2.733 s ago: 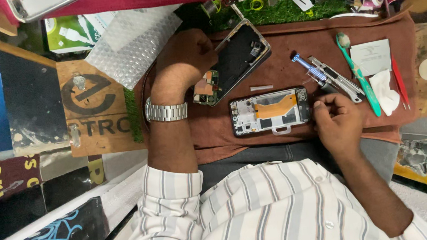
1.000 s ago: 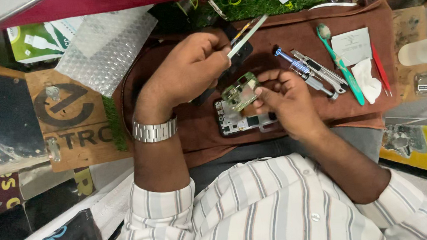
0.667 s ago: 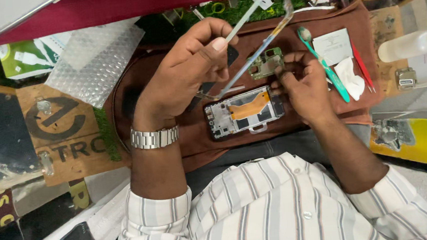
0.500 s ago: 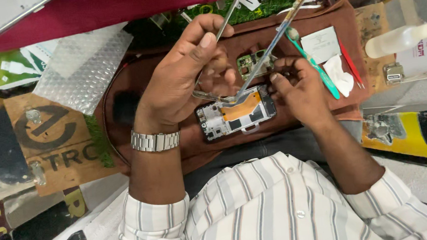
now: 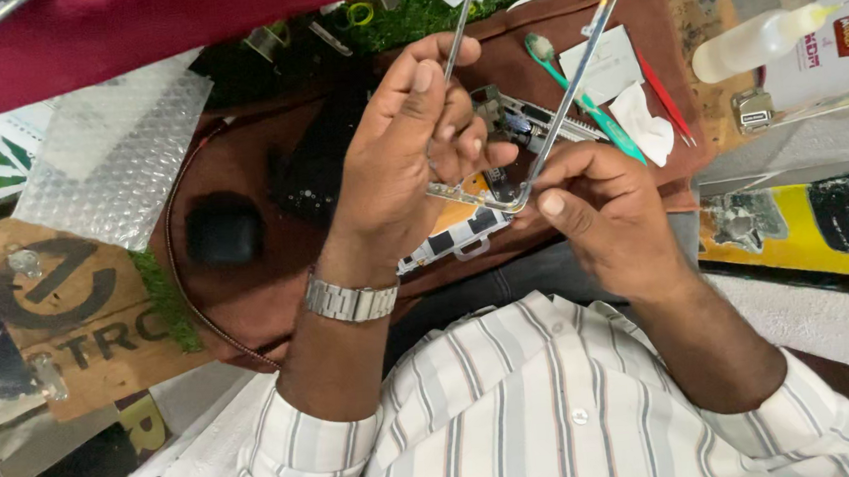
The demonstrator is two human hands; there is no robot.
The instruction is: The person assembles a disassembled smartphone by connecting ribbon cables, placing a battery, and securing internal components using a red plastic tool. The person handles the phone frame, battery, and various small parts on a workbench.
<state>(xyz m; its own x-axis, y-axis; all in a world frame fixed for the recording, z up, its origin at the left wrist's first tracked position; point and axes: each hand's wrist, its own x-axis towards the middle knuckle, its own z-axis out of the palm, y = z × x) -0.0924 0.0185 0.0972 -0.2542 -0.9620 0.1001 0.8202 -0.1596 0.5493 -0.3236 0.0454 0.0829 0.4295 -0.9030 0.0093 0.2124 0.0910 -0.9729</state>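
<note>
**Phone frame lifted free, opened handset waiting below**

The left hand (image 5: 394, 161) and the right hand (image 5: 602, 211) together hold a thin silver metal phone frame (image 5: 535, 111) up toward the camera, clear of the counter. The left grip is pressed together: thumb and fingers pinch one long rail and the bottom edge near the corner. The right grip also pinches, thumb tip and forefinger closed on the lower corner where the other rail begins. Both rails run away from the grips to the upper edge of the view, so the far end of the frame is out of sight.

Directly beneath the grips lies the opened smartphone body with an orange strip and white parts showing inside (image 5: 454, 231), flat on the brown leather work mat (image 5: 249, 291). Judging from this, the frame is already separated from the handset and the inner parts are exposed; the handset itself is untouched by either hand at this moment. A small circuit board module (image 5: 511, 123) shows behind the frame, between the grips, though whether a finger holds it cannot be told.

Beyond the right grip sit a green-handled brush (image 5: 579, 98), a red-handled tool (image 5: 666, 100) and a white cloth (image 5: 644, 124), all lying idle. A clear squeeze bottle (image 5: 754, 41) rests farther out. Beyond the left grip lies a sheet of bubble wrap (image 5: 105, 156).
</note>
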